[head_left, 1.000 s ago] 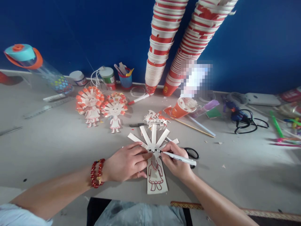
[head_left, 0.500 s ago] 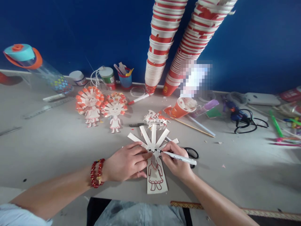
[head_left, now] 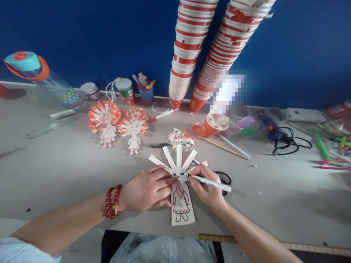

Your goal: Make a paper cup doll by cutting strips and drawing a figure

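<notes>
A white paper doll cutout [head_left: 182,215] lies on the grey table in front of me. Strips fan out around its head, a smiling face is drawn on it, and a dress with legs is outlined in dark red below. My left hand [head_left: 150,187] rests flat on the doll's left side, fingers stretched out over the paper. Pinched in my right hand [head_left: 207,188] is a white marker pen [head_left: 212,182], its dark tip at the face near the right eye. Black-handled scissors [head_left: 224,178] lie partly hidden behind my right hand.
Finished paper dolls with orange-tipped hair [head_left: 106,124] lie at the left. Paper scraps [head_left: 179,138], a craft knife [head_left: 160,145] and a wooden stick [head_left: 225,148] are beyond the doll. Tall paper cup stacks [head_left: 181,73] and a tilted cup of scraps [head_left: 212,126] stand behind.
The marker's rear end has shifted slightly right and its tip has moved a little on the face. My left hand and the doll have stayed in place.
</notes>
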Demonstrator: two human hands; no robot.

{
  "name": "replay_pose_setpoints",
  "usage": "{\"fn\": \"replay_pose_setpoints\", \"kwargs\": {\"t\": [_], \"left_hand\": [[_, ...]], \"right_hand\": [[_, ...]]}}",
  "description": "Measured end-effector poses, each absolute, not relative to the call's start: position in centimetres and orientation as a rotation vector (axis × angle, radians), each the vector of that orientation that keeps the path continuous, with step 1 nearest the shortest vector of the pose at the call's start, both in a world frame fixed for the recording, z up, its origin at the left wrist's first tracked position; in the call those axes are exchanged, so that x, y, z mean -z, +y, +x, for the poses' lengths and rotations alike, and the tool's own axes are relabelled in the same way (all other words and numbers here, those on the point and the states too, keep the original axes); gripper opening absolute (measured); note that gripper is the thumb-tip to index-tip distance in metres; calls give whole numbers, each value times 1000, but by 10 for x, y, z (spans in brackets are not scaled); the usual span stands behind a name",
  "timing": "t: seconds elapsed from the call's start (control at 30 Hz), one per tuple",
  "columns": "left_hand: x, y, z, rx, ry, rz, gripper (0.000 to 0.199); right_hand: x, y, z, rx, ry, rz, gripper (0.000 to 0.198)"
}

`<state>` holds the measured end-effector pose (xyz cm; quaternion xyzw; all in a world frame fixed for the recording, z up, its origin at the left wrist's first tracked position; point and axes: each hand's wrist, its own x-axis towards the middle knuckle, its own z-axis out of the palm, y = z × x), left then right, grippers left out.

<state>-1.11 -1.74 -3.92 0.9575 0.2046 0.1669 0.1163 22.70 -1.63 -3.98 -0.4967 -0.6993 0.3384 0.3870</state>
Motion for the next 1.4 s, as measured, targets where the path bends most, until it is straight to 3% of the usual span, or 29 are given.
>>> {"fn": "replay_pose_setpoints", "kwargs": {"t": [0.8, 1.13, 1.27, 1.4], "left_hand": [[45, -18, -12, -517, 608, 2798, 32], [31, -18, -14, -701, 653, 2684, 26], [24, -19, -15, -760, 708, 2632, 16], [21, -24, -11, -769, 626, 2682, 20]], "right_hand": [[48, -22, 233, -1014, -1577, -1193, 5], [28, -21, 245, -674, -1624, -1082, 5], [21, -15, 248, -840, -1619, -1096, 3], [21, -11, 238, -1053, -1607, -1105, 8]]}}
